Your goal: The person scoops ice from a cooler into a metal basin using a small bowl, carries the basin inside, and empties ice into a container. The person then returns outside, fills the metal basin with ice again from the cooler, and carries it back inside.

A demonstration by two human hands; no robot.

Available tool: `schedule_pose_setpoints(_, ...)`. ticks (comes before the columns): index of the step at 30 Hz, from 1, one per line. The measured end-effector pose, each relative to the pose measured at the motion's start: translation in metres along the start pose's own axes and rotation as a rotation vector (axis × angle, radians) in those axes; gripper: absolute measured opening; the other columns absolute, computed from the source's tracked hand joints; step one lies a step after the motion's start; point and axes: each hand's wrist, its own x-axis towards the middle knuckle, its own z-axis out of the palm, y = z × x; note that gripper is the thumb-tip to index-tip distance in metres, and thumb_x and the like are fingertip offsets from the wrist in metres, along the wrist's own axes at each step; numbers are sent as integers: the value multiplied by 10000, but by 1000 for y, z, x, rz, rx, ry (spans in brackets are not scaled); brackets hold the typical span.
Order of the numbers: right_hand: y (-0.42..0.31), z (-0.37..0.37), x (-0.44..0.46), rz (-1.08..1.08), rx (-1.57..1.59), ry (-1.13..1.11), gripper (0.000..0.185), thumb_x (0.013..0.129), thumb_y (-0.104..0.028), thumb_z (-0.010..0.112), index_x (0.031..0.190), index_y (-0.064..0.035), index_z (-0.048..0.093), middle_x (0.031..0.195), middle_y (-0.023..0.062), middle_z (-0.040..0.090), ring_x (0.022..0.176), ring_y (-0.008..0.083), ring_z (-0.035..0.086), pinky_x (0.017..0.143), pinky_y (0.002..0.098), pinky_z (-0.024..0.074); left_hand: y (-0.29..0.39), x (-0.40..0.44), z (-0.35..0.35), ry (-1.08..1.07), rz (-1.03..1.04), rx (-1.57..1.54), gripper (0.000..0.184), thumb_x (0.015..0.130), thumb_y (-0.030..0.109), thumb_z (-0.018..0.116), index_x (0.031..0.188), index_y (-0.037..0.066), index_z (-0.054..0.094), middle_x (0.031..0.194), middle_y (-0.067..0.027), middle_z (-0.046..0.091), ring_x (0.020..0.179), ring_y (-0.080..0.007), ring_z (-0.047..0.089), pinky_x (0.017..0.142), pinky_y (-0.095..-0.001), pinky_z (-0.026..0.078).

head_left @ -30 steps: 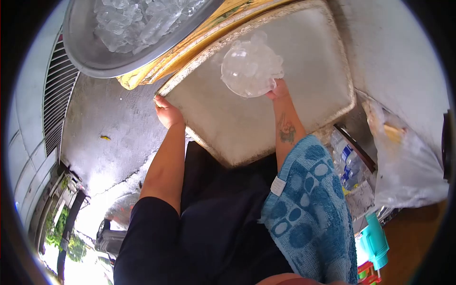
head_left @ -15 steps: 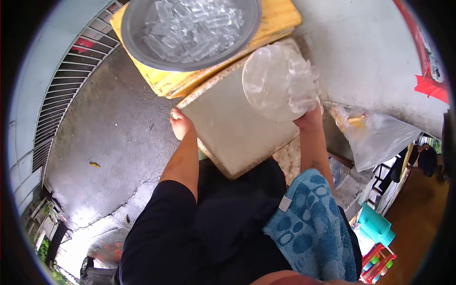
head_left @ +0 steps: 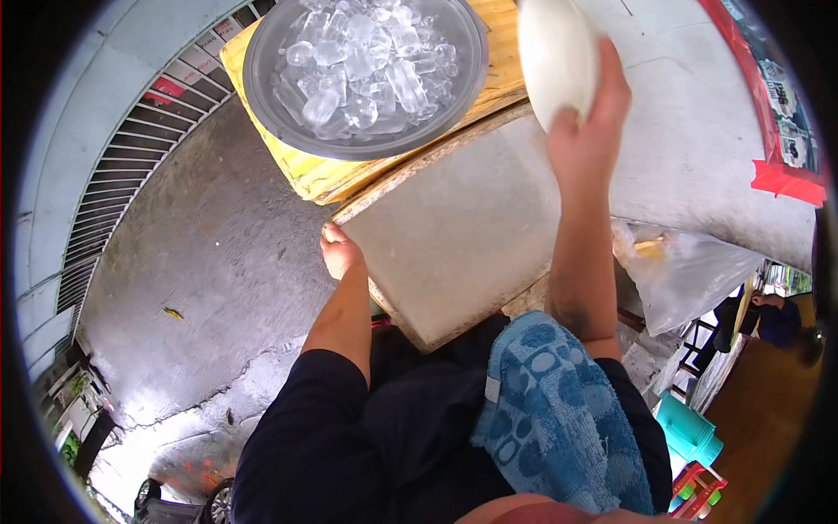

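My left hand [head_left: 342, 255] is closed on the left edge of a flat pale panel [head_left: 454, 227] that looks like a box lid, its rim dirty and worn. In my right hand [head_left: 595, 131] is a white round dish [head_left: 559, 57], tilted and seen from its side, slightly blurred by motion. It is raised above the panel's far right corner, right of a grey basin [head_left: 371, 150]. Clear ice pieces [head_left: 358, 70] fill the basin, which rests on a yellow slab [head_left: 301, 179]. What the dish contains is hidden.
A blue patterned towel [head_left: 559, 410] hangs by my right arm. To the right are a clear plastic bag [head_left: 690, 275], a pale surface with red tape [head_left: 786, 181] and a teal container [head_left: 690, 428]. A metal grille [head_left: 131, 166] runs along the left; a person [head_left: 777, 323] is far right.
My right hand has moved up and away with the dish, from the panel's right side. Ice visible by the dish earlier no longer shows there. My left hand stays on the panel.
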Motion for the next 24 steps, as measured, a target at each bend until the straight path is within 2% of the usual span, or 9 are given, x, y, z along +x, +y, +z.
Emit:
schedule_pose_setpoints(2,46,9,-44,330,256,74,667,606,72,359,1264,-20,301,1190,196,390,1110,289,389,959,377,307,6,-2,-1,-6,-7,0,713,805,617,255,1165,38,464,1048,-194,558,952,-367,534,795,-442,433)
schedule_pose_setpoints(4,98,28,-110,602,353,38,659,608,67,356,1260,-16,301,1207,204,377,1114,308,385,938,376,336,5,-4,-2,-14,3,-22,721,804,619,255,1158,28,466,1054,-201,554,953,-376,531,797,-447,430)
schedule_pose_setpoints(8,124,52,-221,1730,466,-46,664,670,52,367,1302,-57,196,1214,222,363,1064,343,427,858,381,413,1,-5,2,28,28,-43,735,819,608,245,1185,1,439,1109,-230,514,1033,-387,479,872,-428,384)
schedule_pose_setpoints(12,192,114,-349,1732,-38,-142,676,690,49,392,1312,-95,173,1189,235,391,1006,349,469,834,388,431,-7,0,8,62,136,-84,734,823,604,247,1148,-15,468,1082,-238,525,997,-395,496,848,-431,401)
schedule_pose_setpoints(15,208,139,-346,1304,-437,-127,693,682,65,405,1308,-143,191,1132,184,451,854,345,564,507,436,497,-9,0,10,70,197,-122,683,859,544,260,1142,-42,465,1127,-231,501,1050,-358,477,878,-395,386)
schedule_pose_setpoints(17,204,135,-291,1849,253,-92,700,666,82,373,1310,-115,185,1103,207,467,1021,351,471,781,391,469,-12,0,10,68,261,-191,644,885,493,267,1162,-61,442,1178,-213,473,1096,-313,454,913,-361,363)
schedule_pose_setpoints(18,225,150,-316,1864,254,-100,700,666,82,373,1310,-115,185,1103,207,467,1021,351,471,781,391,469,-14,2,11,71,263,-174,644,885,493,267,1162,-61,442,1178,-213,473,1096,-313,454,913,-361,363)
schedule_pose_setpoints(20,277,187,-373,1130,546,-7,726,628,89,353,1306,-119,199,1124,170,450,1046,339,462,637,374,520,-19,7,15,86,229,-243,657,881,502,276,1170,-68,433,1177,-212,474,1090,-310,458,914,-356,365)
schedule_pose_setpoints(24,280,171,-351,1499,796,3,793,564,97,329,1310,-124,173,1176,168,395,997,348,500,627,498,517,-13,0,12,102,133,-219,686,875,520,275,1176,-79,420,1172,-225,473,1091,-313,456,918,-348,363)
